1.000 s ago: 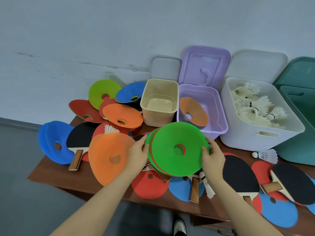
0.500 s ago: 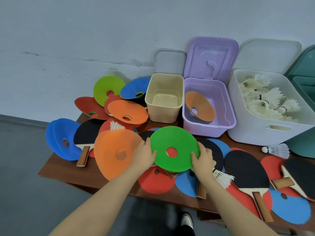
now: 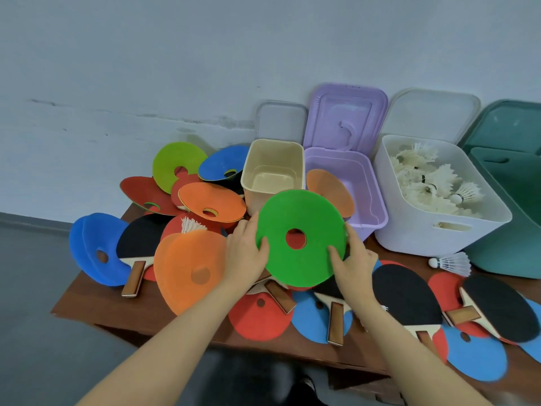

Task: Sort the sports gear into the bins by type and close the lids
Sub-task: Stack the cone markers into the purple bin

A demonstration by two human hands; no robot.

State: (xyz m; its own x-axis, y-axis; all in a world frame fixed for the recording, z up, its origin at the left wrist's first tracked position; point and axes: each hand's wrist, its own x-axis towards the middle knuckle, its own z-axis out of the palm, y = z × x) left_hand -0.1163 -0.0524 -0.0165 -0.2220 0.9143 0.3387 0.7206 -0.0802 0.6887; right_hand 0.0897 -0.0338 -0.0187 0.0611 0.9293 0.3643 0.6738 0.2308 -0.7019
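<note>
Both hands hold a green disc cone point(image 3: 301, 237) above the middle of the brown table point(image 3: 96, 303), its face tilted toward the camera. The left hand point(image 3: 244, 256) grips its left rim, thumb curled over the front; the right hand point(image 3: 352, 263) grips the lower right rim, thumb on the front and fingers behind. Something red shows through the disc's centre hole, though whether it is a second disc stacked behind cannot be told. Along the table's far edge stand an open cream bin point(image 3: 273, 174), an open purple bin point(image 3: 351, 186) with its lid point(image 3: 345, 115) standing upright behind it and an orange disc cone point(image 3: 330, 190) leaning inside, and a white bin point(image 3: 433, 206) full of feather shuttlecocks point(image 3: 433, 183). At the right edge a dark green bin point(image 3: 512, 200) stands open. One loose shuttlecock point(image 3: 452, 262) lies on the table just in front of the white bin. Near the left corner disc cones in blue, orange, red and green are piled, and a large orange disc cone point(image 3: 190, 272) lies just beside the left hand. Table tennis paddles point(image 3: 407, 297) and flat disc cones cover the near edge.
</note>
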